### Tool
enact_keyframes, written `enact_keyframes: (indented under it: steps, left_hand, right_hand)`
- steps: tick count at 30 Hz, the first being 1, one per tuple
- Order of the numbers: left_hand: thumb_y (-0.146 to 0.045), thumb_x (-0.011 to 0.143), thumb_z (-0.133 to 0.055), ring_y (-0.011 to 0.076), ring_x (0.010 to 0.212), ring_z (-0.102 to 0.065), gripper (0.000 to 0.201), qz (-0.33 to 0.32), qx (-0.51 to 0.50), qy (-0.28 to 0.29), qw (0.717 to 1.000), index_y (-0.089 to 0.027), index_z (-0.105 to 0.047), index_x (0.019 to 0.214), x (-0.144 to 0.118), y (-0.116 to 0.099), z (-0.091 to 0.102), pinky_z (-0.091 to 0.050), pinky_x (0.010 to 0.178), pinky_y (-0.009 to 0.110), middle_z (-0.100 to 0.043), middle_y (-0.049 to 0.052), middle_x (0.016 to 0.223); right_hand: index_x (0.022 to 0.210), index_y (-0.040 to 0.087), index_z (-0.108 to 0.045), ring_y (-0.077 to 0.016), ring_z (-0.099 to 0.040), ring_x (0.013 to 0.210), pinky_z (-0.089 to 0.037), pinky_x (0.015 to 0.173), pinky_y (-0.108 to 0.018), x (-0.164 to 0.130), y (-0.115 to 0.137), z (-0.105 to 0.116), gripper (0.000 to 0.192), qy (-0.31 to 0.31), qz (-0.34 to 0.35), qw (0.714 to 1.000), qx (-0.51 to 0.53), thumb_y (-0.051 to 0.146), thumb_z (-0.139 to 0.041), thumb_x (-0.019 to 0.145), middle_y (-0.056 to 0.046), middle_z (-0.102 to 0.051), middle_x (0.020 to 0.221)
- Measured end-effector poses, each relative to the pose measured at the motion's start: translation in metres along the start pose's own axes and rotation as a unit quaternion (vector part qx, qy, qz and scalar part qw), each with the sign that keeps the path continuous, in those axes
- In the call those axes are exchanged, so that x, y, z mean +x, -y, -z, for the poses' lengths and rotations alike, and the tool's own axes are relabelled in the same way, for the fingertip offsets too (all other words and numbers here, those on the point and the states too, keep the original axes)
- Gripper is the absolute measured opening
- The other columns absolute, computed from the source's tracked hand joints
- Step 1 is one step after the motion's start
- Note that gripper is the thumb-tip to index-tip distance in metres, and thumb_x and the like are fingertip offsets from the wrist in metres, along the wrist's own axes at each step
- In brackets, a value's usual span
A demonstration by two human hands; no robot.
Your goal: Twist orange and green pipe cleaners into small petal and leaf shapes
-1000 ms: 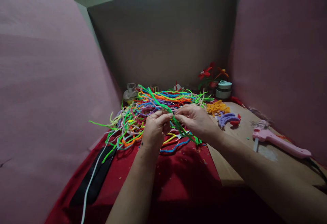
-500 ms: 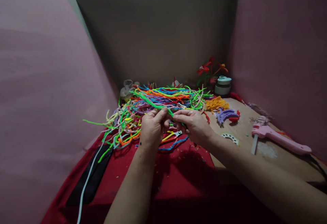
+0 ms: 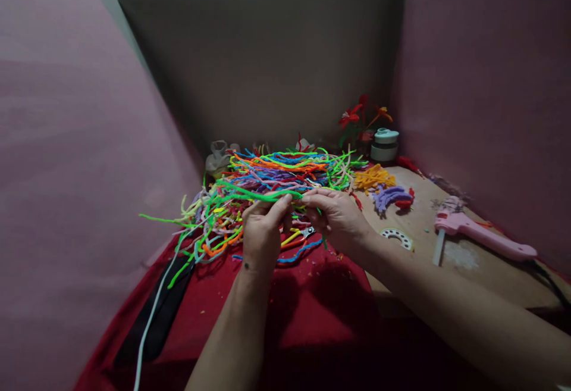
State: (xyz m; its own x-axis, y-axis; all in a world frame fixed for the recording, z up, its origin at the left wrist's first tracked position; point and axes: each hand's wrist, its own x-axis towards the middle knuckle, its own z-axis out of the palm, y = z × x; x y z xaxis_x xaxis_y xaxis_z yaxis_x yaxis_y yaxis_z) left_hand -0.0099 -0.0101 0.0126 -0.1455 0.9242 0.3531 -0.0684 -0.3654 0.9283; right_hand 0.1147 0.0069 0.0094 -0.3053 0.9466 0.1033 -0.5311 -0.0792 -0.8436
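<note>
Green pipe cleaners [image 3: 250, 193] run between my two hands, over the front of a big multicoloured pile of pipe cleaners [image 3: 276, 168]. My left hand [image 3: 266, 221] is closed, pinching them between thumb and forefinger. Close beside it, my right hand [image 3: 334, 212] pinches the same green pipe cleaners, and a darker green end hangs below its fingers. How many strands are held I cannot tell. Partly hidden behind my hands, pliers [image 3: 307, 232] with red and yellow handles lie on the red cloth [image 3: 214, 313] near a blue pipe cleaner [image 3: 298, 254].
On the board at right lie a pink glue gun [image 3: 486, 235], a white ring with holes [image 3: 397, 237], purple pieces [image 3: 389, 199] and orange pieces [image 3: 373, 178]. Behind stand red flowers [image 3: 350, 116] and a lidded jar [image 3: 384, 144]. A white cable [image 3: 151, 313] crosses a black strip [image 3: 163, 319] at left.
The green pipe cleaners have swung from a steep slant to nearly level, their far end dropping to the left. Both hands keep their pinch. The whole view has shifted slightly.
</note>
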Motion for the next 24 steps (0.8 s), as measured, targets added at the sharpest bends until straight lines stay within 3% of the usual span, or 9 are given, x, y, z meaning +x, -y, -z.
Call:
enact_keyframes:
  steps: [6,10,12,17,24]
  left_hand:
    - [-0.03,0.072,-0.064,0.0067,0.046,-0.042,0.017,-0.02,0.004,-0.023,1.0,-0.016,-0.065,0.063,-0.003,0.005,0.0,-0.036,0.048,0.02,-0.047,-0.003,0.05]
    - [-0.033,0.078,-0.056,0.008,0.046,-0.044,0.026,-0.011,0.029,0.034,0.999,-0.018,-0.07,0.095,-0.004,0.001,0.0,-0.037,0.048,0.02,-0.05,-0.003,0.051]
    - [-0.03,0.077,-0.058,0.0081,0.047,-0.044,0.028,-0.011,0.053,0.052,0.997,-0.019,-0.07,0.1,-0.004,-0.001,0.001,-0.037,0.047,0.02,-0.053,-0.002,0.055]
    - [-0.022,0.073,-0.063,0.009,0.053,-0.049,0.015,-0.07,0.105,0.053,0.991,-0.02,-0.073,0.084,0.001,0.001,0.005,-0.041,0.052,0.021,-0.062,0.002,0.074]
    - [-0.019,0.072,-0.066,0.0137,0.068,-0.054,0.01,-0.207,0.215,0.055,0.953,-0.024,-0.074,0.075,0.0,-0.013,0.011,-0.045,0.064,0.023,-0.058,0.003,0.075]
  right_hand:
    - [0.06,0.017,-0.05,-0.0026,-0.018,0.03,-0.01,0.032,-0.019,-0.002,0.0,-0.002,0.012,0.024,-0.03,0.999,0.017,0.022,-0.061,0.065,0.011,-0.031,0.035]
    - [0.058,0.016,-0.05,-0.0021,-0.019,0.031,-0.013,0.032,-0.018,-0.003,0.001,-0.001,0.014,0.021,-0.019,1.0,-0.001,0.022,-0.061,0.065,0.011,-0.031,0.035]
    - [0.058,0.016,-0.052,-0.0021,-0.021,0.031,-0.014,0.033,-0.018,-0.003,0.002,-0.001,0.014,0.018,-0.006,1.0,-0.015,0.023,-0.061,0.066,0.011,-0.032,0.036]
    - [0.058,0.015,-0.056,-0.0025,-0.024,0.034,-0.016,0.035,-0.019,-0.004,0.003,0.001,0.011,0.021,0.034,0.997,-0.073,0.021,-0.058,0.067,0.009,-0.035,0.038]
    - [0.057,0.014,-0.059,-0.0029,-0.021,0.034,-0.012,0.036,-0.02,-0.004,0.011,0.007,0.008,0.09,-0.022,0.991,-0.098,0.02,-0.059,0.063,0.009,-0.034,0.037]
